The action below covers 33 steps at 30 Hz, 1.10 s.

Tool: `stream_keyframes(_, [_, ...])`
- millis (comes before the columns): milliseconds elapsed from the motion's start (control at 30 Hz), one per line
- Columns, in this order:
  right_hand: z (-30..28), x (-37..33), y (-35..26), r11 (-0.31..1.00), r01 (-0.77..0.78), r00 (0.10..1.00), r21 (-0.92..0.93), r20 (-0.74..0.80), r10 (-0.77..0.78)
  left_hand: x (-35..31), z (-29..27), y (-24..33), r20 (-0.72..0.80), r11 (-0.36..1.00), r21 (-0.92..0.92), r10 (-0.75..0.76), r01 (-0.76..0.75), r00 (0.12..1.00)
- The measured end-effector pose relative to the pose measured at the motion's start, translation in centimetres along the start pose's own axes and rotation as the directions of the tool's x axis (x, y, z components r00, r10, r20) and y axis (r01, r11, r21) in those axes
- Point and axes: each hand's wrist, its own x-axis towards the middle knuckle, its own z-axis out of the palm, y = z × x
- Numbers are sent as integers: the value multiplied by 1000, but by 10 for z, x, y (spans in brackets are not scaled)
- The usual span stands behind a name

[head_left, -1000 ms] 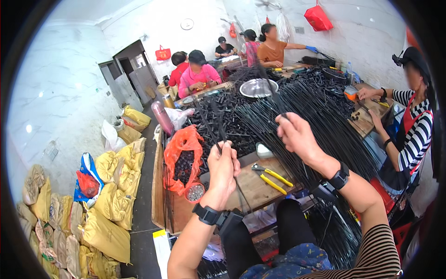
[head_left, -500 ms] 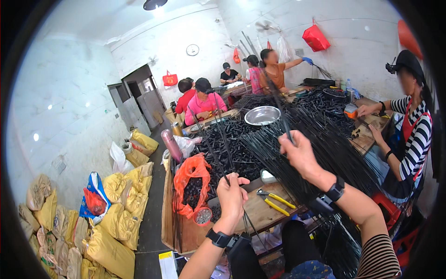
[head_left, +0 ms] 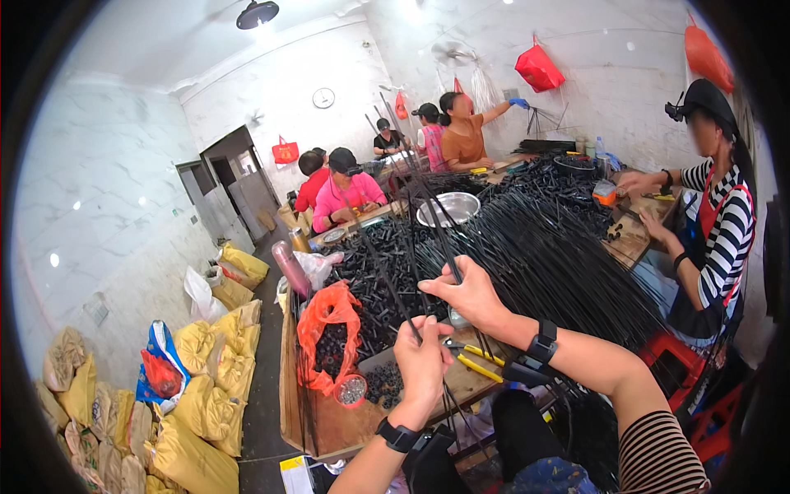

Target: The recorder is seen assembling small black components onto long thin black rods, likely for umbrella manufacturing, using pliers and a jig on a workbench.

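My left hand (head_left: 420, 362) is closed around a few thin black rods (head_left: 393, 288) that stand up at a slant, their lower ends hanging past the table's front edge. Just above it and to the right, my right hand (head_left: 467, 295) pinches more long black rods (head_left: 436, 216), which rise toward the far wall. The two hands are close together, and the rods cross near them. Beside my left hand, yellow-handled pliers (head_left: 480, 369) lie on the wooden table (head_left: 329, 424), partly hidden. A small red tub (head_left: 351, 390) of tiny metal pieces sits left of that hand.
Beyond my hands spread a heap of short black parts (head_left: 362, 267), a metal bowl (head_left: 449, 209) and a wide bundle of black rods (head_left: 568, 255). An orange plastic bag (head_left: 329, 309) holds black parts. A co-worker (head_left: 724, 214) sits at right; others sit farther back. Yellow sacks (head_left: 193, 457) line the left floor.
My right hand has come left and slightly down with its rods, closer to my left hand. My left hand has stayed closed on its rods. The whole view has shifted a little.
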Motion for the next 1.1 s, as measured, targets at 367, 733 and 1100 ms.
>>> stream_keyframes(367, [5,0,15,998,-54,999,44,0,54,1,10,-13,-17,991,-106,-88,85,996])
stream_keyframes(733, [3,-4,8,998,-39,999,-43,-19,38,4,14,-13,-82,984,-136,-124,112,989])
stream_keyframes(1100, [-10,2,9,991,118,980,60,-171,-106,19,4,-16,-174,989,-117,-106,86,979])
